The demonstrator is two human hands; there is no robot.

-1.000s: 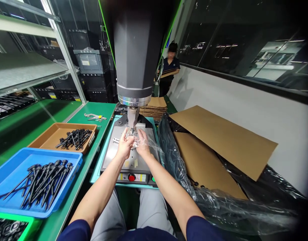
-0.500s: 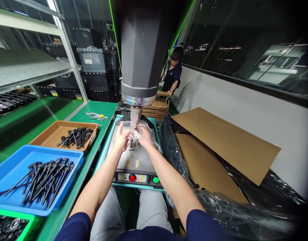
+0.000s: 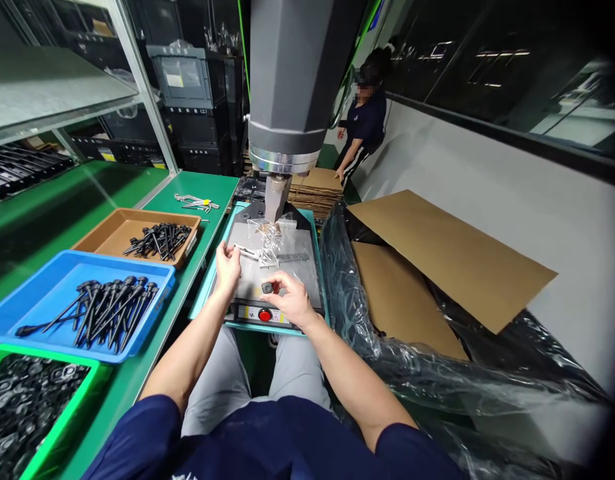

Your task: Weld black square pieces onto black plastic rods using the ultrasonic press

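In the head view, my right hand (image 3: 293, 301) pinches a small black cap-like part (image 3: 267, 287) between thumb and fingertips, above the front of the machine's grey base plate (image 3: 247, 288). My left hand (image 3: 228, 268) is at the plate's left side, thumb and fingers loosely curled and slightly apart, with nothing visible between them. Just beyond its fingertips, metal fixture pieces (image 3: 246, 252) and crumpled clear plastic film (image 3: 270, 243) lie on the plate. Above the film hangs the machine's tapered metal tool head (image 3: 276, 199). Glare hides details of the fixture.
Left are a blue tray (image 3: 32, 280) of long black parts, a brown tray (image 3: 95, 230) of smaller ones and a green bin (image 3: 95, 383) of black pieces. Pliers (image 3: 195, 201) lie behind. A red button (image 3: 265, 315) fronts the machine; cardboard (image 3: 452, 257) is right; a person (image 3: 370, 120) stands beyond.
Both hands have left the spot beneath the tool head and come nearer and apart. The small black part now shows in my right hand. The film stays under the tool. The view has tilted down.
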